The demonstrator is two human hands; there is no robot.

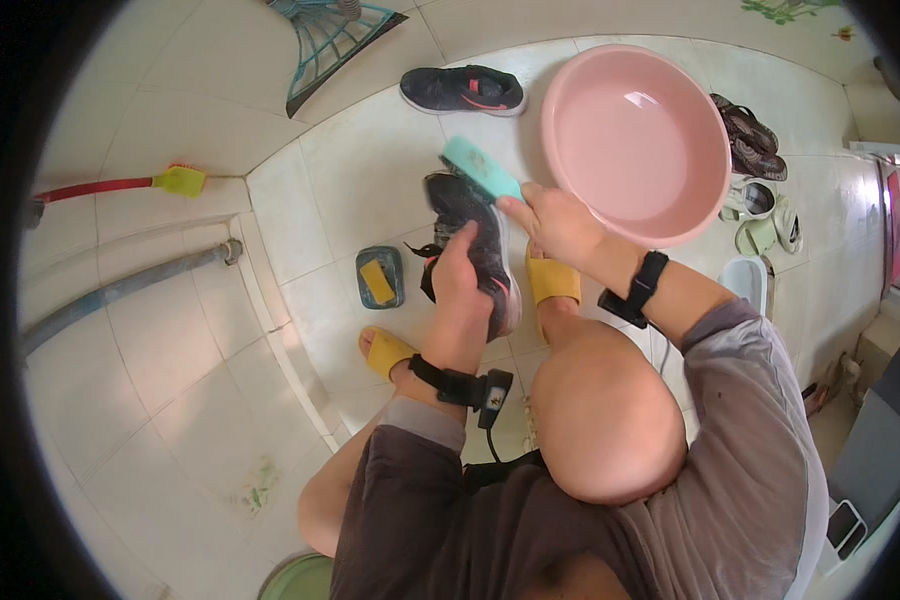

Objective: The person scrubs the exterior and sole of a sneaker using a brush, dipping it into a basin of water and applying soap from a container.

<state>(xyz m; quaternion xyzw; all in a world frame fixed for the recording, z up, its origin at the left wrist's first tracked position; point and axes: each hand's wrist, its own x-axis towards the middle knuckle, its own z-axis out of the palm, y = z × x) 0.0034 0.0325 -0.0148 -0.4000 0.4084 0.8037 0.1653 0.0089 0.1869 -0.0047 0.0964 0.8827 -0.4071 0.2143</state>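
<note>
My left hand grips a black sneaker with a white sole by its middle, its toe pointing away from me and its laces hanging loose at the left. In my right hand is a turquoise scrubbing brush, its bristles against or just over the sneaker near the toe; which of the two is hard to tell. A second black sneaker with a pink stripe lies on the tiled floor beyond. Left of the held sneaker, a yellow bar of soap rests in a dark blue dish.
A pink basin stands at the right, close to my right hand. Patterned flip-flops and pale green and white footwear lie past it. A grey pipe runs along the left wall. A green tub shows at the bottom edge.
</note>
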